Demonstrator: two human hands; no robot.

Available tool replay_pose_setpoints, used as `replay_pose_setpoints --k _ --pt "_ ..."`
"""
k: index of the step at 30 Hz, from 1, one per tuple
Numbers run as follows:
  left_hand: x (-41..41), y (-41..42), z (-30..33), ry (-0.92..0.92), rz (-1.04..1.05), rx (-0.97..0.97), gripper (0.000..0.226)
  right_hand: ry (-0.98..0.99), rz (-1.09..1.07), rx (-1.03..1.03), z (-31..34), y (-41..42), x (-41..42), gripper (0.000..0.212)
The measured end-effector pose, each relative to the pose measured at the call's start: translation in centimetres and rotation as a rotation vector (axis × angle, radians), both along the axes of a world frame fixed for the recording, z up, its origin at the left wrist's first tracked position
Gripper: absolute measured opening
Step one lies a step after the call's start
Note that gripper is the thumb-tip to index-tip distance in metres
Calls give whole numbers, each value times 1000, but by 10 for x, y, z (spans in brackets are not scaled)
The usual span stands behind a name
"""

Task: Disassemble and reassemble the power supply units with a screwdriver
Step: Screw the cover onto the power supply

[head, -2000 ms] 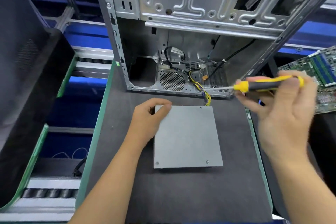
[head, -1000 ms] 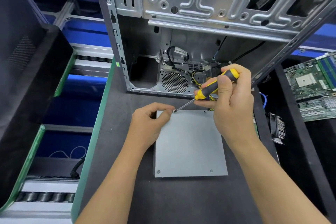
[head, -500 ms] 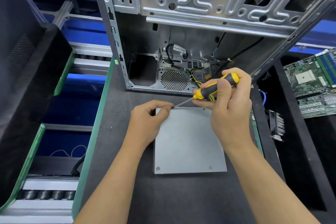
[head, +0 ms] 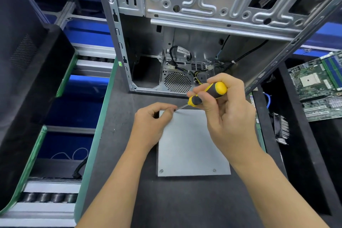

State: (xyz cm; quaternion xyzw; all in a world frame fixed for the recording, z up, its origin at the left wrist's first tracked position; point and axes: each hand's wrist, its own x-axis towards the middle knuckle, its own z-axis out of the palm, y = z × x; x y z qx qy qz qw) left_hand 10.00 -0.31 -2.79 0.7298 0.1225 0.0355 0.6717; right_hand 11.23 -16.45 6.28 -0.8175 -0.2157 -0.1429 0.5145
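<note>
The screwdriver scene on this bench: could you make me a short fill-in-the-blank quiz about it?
1. The right hand grips a screwdriver whose handle is black and ____.
2. Its tip meets the left hand's fingers at the power supply unit's far-____ corner.
3. Two ____ sit along the unit's near edge.
4. Behind the unit stands an open computer ____.

Missing words: yellow; left; screws; case

my feed is evenly bright, lit from overhead. glare streaks the ribbed metal of the computer case (head: 212,5), and the grey power supply cover (head: 187,144) reads pale and washed. soft shadows sit under my hands. wide-angle bending warps straight edges near the borders; corners look slightly soft.
</note>
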Motion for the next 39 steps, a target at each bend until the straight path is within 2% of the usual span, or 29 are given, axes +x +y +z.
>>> replay_pose_setpoints --k 10,13,15,16,18,20,23,26,30,35,39 --pt "0 0 -1 6 -5 0 33 2 1 -70 7 1 6 20" --pt "-1 1 -2 23 -27 -15 22 -3 -108 104 12 -3 8 10" --pt "-2 2 -4 39 -48 -6 21 -1 -187 255 18 -14 9 15" --pt "-2 2 -5 42 -54 -5 21 7 -232 243 19 -19 12 15" --pt "-3 2 -4 42 -56 -35 22 33 -244 -60 16 -28 19 11" --pt "-4 1 -2 36 -48 -75 24 174 -106 -428 6 -26 25 16" --pt "-3 -1 -3 28 -30 -97 25 310 97 -690 -10 -18 31 19" --pt "-2 -2 -4 22 -27 -107 27 382 148 -702 -16 -8 29 14" --pt "-3 -1 -6 13 -28 -108 26 384 182 -709 -20 0 25 15" --pt "-3 -1 -7 16 -29 -98 25 441 126 -649 -16 -5 25 11" --pt "-3 -1 -8 6 -28 -93 25 491 203 -616 -14 -7 17 15"
